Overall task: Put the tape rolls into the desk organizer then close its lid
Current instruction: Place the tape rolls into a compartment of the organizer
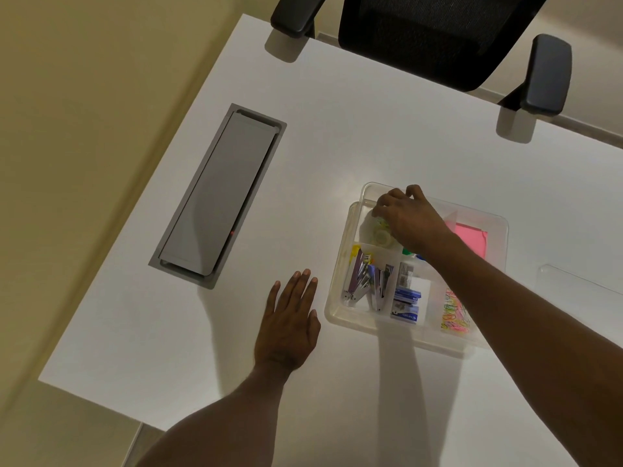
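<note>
A clear plastic desk organizer [340, 264] stands on the white desk, right of centre, with no lid on it. In its far-left compartment lies a clear tape roll [382, 236], with another small roll [383, 224] just under my fingers. My right hand [406, 214] reaches into that compartment, fingers curled down onto the rolls; I cannot tell whether it grips one. My left hand [290, 318] lies flat on the desk left of the organizer, fingers spread, holding nothing. A clear lid [580, 281] lies on the desk at the right.
Other compartments hold staplers [362, 281], staple boxes [406, 303], coloured paper clips [453, 313] and pink sticky notes [470, 241]. A grey cable hatch [219, 197] is set in the desk at the left. A black office chair [438, 35] stands at the far edge.
</note>
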Action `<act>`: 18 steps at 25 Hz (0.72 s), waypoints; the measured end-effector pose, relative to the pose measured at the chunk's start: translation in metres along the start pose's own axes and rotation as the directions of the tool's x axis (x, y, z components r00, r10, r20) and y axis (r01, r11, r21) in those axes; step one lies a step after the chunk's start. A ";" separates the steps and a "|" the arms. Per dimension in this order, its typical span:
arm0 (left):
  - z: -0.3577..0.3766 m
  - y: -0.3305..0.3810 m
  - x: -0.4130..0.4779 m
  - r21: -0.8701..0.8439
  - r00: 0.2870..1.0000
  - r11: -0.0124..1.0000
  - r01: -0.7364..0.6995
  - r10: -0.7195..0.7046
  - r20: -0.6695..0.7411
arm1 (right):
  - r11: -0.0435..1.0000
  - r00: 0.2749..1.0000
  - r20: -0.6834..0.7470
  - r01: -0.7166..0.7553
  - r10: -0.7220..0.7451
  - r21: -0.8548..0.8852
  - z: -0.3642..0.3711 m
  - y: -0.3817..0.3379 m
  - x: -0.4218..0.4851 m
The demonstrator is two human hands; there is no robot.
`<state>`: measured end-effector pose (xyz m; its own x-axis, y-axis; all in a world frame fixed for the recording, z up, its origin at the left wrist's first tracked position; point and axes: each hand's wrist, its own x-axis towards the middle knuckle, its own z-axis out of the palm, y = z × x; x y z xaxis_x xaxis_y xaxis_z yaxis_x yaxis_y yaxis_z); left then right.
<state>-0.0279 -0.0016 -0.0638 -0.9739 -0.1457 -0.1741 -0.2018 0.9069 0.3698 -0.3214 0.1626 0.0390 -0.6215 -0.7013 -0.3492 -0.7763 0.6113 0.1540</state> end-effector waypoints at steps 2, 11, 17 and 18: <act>0.002 -0.001 0.000 0.002 1.000 1.000 0.002 -0.002 -0.002 | 0.999 0.999 -0.040 -0.016 0.014 -0.047 0.001 -0.003 -0.003; 0.012 -0.006 -0.001 0.021 0.999 1.000 -0.006 0.007 -0.033 | 0.999 0.999 -0.050 -0.018 0.016 -0.041 -0.002 -0.008 -0.008; 0.014 -0.007 -0.001 0.021 0.999 1.000 -0.005 0.006 -0.035 | 0.983 0.986 -0.013 0.168 -0.168 0.072 -0.005 -0.015 -0.016; 0.014 -0.007 -0.001 0.022 0.999 1.000 -0.005 0.006 -0.036 | 0.979 0.981 0.008 0.191 -0.192 0.066 -0.004 -0.013 -0.016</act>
<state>-0.0243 -0.0019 -0.0793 -0.9781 -0.1548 -0.1391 -0.1948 0.9161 0.3505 -0.3016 0.1641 0.0462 -0.4601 -0.8026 -0.3796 -0.8719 0.4891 0.0229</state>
